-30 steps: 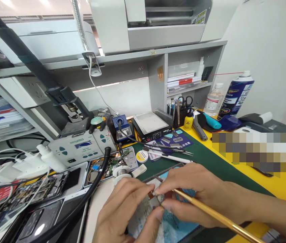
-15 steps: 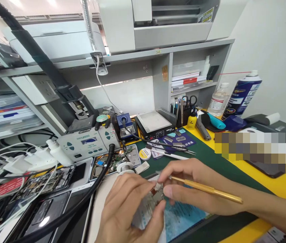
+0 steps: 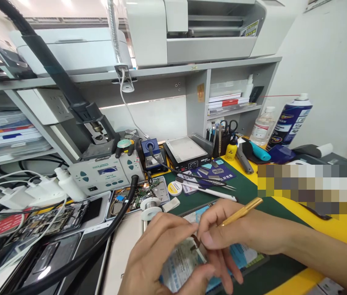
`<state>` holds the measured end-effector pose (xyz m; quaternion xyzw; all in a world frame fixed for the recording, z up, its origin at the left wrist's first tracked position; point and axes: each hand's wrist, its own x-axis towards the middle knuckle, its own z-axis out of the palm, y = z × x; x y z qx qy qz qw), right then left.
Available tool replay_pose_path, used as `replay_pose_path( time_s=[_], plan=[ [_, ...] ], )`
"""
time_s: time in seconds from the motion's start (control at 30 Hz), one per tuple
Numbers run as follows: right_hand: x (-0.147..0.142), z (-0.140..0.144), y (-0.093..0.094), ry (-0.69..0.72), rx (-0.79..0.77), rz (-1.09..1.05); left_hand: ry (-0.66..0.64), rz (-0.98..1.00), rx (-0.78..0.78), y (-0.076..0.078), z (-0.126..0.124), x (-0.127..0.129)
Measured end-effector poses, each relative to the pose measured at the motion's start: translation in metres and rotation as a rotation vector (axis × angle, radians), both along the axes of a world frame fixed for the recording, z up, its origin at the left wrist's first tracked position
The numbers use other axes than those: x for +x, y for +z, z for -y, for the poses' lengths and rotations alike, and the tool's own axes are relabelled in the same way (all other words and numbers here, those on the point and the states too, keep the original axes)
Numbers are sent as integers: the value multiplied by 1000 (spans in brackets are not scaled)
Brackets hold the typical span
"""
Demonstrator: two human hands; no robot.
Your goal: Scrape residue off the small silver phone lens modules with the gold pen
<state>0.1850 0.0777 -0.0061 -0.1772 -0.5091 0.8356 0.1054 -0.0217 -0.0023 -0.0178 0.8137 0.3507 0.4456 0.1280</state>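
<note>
- The small part (image 3: 200,253) lies between the two hands, just right of the left hand's (image 3: 161,256) palm and under the right hand's (image 3: 215,235) fingertips, which partly cover it.
- Its long side seems to slant from the left forefinger toward the left thumb; both hands are about equally near.
- It looks flat and thin, pale grey, with a narrow brown strip (image 3: 194,246) at its upper end; finer detail is too small to tell.
- The left forefinger and thumb arch around it from either side; whether they clamp it, one cannot tell.
- The right hand is closed on a golden rod (image 3: 243,210), slim, smooth and metallic-looking, slanting up and away from the thumb; its other end is hidden by the fingers.
- Beneath the hands is a glossy printed sheet (image 3: 178,263), white and blue, on a matte green mat (image 3: 284,209).
- Beyond the left hand's knuckles stands a pale round spool (image 3: 150,205).
- Beyond the right hand lie a white pen-shaped tool (image 3: 215,192) and pointed tweezers (image 3: 227,187).
</note>
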Motion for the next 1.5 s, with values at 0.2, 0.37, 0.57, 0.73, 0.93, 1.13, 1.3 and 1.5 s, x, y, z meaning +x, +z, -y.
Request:
replay_pose_path(
  time_s=[0.2, 0.37, 0.57, 0.73, 0.93, 1.13, 1.3, 1.5],
  plan=[
    [0, -3, -10, 74, -198, -47, -61, 159, -123, 2, 2, 2],
    [2, -11, -19, 194, -408, -53, -43, 140, -91, 0, 1, 3],
    [4, -19, -26, 329, -598, -76, 42, 194, -133, 2, 5, 7],
    [0, -26, -32, 459, -679, -66, 40, 308, -185, 2, 5, 12],
    [-3, -30, -34, 539, -730, -77, 28, 475, -355, 3, 6, 18],
    [-2, -28, -27, 535, -776, -78, 61, 549, -416, 4, 5, 19],
    [-1, -27, -26, 493, -766, -48, 86, 442, -240, 1, 2, 16],
    [1, -24, -29, 386, -692, -12, 64, 317, -154, 0, 3, 13]
  ],
)
